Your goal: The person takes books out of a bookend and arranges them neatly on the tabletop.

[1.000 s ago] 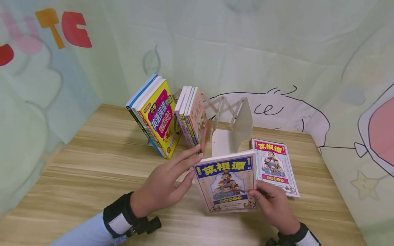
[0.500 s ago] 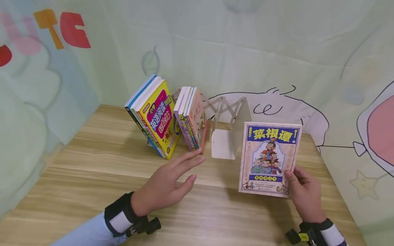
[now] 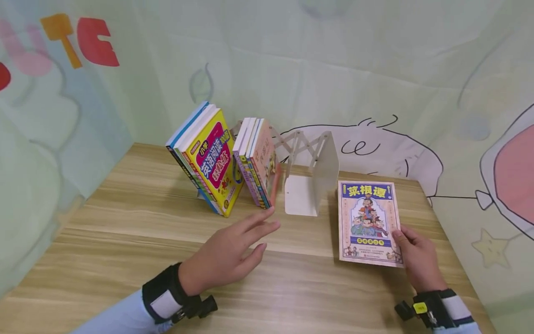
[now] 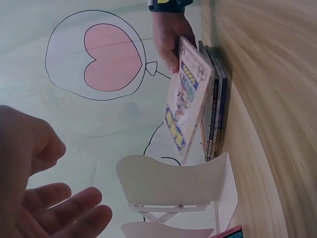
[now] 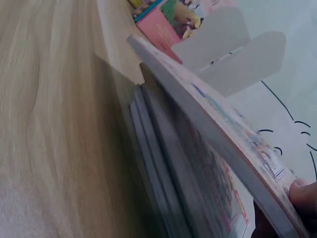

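Note:
My right hand grips the lower right edge of a comic book, thumb on the cover. The book has a blue title band and cartoon figures. In the right wrist view it is tilted, with a gap at its near side, over a small stack of books. The left wrist view shows the same stack lying flat on the table behind the held book. My left hand hovers over the middle of the table, fingers extended and holding nothing, its fingertips just in front of the standing books.
On a white folding bookend several slim books and some larger ones, a yellow book foremost, stand leaning to the left. A printed cloth backdrop closes off the back and sides of the wooden table.
The right hand has carried the comic book rightward and lowered it over the stack. The left fingertips, at the book's left edge a second ago, are now apart from it and nearly still.

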A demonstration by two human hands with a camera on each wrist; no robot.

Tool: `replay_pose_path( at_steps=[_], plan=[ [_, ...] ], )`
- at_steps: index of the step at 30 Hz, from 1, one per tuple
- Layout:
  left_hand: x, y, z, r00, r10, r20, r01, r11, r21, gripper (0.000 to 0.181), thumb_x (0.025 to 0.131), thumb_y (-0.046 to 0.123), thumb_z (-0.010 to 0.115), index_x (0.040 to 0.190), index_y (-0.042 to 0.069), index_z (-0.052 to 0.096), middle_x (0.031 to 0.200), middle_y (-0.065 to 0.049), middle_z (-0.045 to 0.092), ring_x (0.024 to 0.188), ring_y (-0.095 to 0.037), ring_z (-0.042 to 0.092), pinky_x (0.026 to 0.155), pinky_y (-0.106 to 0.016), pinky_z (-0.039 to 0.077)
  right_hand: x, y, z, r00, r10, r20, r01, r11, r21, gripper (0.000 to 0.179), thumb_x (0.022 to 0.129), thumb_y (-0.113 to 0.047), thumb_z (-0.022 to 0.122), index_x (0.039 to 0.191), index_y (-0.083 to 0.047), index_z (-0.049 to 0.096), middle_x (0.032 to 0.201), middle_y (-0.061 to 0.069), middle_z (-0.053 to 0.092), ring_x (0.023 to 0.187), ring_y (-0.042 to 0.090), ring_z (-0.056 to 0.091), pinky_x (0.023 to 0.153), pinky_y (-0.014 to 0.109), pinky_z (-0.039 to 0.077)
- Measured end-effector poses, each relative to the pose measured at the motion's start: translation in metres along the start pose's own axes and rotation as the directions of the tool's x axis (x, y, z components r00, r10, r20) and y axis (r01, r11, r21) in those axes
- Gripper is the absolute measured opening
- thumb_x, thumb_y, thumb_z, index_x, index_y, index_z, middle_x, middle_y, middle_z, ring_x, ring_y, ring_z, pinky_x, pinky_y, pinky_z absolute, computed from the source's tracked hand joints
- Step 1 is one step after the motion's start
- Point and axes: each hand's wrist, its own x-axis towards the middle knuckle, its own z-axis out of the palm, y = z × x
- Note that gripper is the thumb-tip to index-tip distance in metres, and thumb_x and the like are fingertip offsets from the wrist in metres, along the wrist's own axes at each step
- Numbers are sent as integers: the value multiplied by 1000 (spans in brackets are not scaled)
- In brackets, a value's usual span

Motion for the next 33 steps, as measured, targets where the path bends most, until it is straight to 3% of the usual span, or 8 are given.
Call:
replay_pose_path(
  at_steps=[7, 13, 17, 23, 25, 29, 33],
  plan=[
    [0, 4, 0, 988, -72, 140, 71, 997, 6, 46, 92, 27, 54, 138, 24, 47, 150, 4, 31, 131, -11, 40, 100, -33, 43, 9, 4, -3, 996, 88, -4, -88, 996, 6, 68, 91, -51, 47, 142, -7, 38, 95, -6, 62, 76, 9, 64, 65, 27, 56],
    [-1, 4, -1, 970, -114, 217, 113, 993, 15, 45, 94, 32, 50, 138, 26, 46, 151, 4, 30, 132, -12, 38, 102, -34, 41, 16, 7, -3, 993, 106, -52, -114, 977, -179, 77, 87, -63, 44, 140, -8, 42, 115, 10, 57, 85, 14, 55, 61, 25, 50],
    [-1, 2, 0, 963, -112, 244, 112, 994, 15, 44, 95, 33, 49, 138, 24, 46, 151, 4, 30, 131, -12, 39, 102, -34, 41, 17, 10, -5, 993, 95, -69, -111, 952, -287, 82, 85, -69, 39, 139, -7, 44, 122, 14, 54, 95, 20, 48, 61, 24, 45],
    [-3, -3, 3, 954, -114, 276, 109, 993, 36, 46, 94, 35, 50, 138, 23, 46, 151, 3, 29, 131, -15, 39, 104, -38, 39, 14, 12, -10, 992, 68, -105, -102, 928, -359, 84, 87, -69, 33, 135, -3, 48, 121, 18, 52, 100, 27, 46, 62, 29, 41],
    [-3, -4, 3, 953, -124, 277, 118, 992, 39, 47, 94, 36, 50, 138, 24, 46, 151, 3, 28, 131, -16, 39, 104, -39, 38, 12, 12, -10, 992, 47, -116, -89, 920, -383, 81, 88, -67, 34, 133, -2, 50, 124, 19, 52, 102, 29, 45, 64, 31, 39],
    [-4, -5, 5, 956, -133, 260, 128, 991, 35, 48, 94, 41, 50, 139, 25, 45, 152, 4, 27, 132, -15, 36, 106, -39, 35, 11, 12, -10, 989, 4, -145, -62, 914, -400, 75, 90, -63, 35, 130, -3, 54, 124, 19, 57, 104, 28, 54, 64, 29, 45],
    [-3, -5, 5, 960, -144, 240, 140, 990, 34, 51, 94, 45, 48, 141, 27, 42, 152, 5, 26, 134, -13, 34, 107, -39, 34, 5, 7, -7, 978, -56, -200, -33, 910, -413, 65, 92, -57, 36, 124, -5, 59, 115, 16, 60, 96, 25, 54, 59, 27, 44]
  ],
)
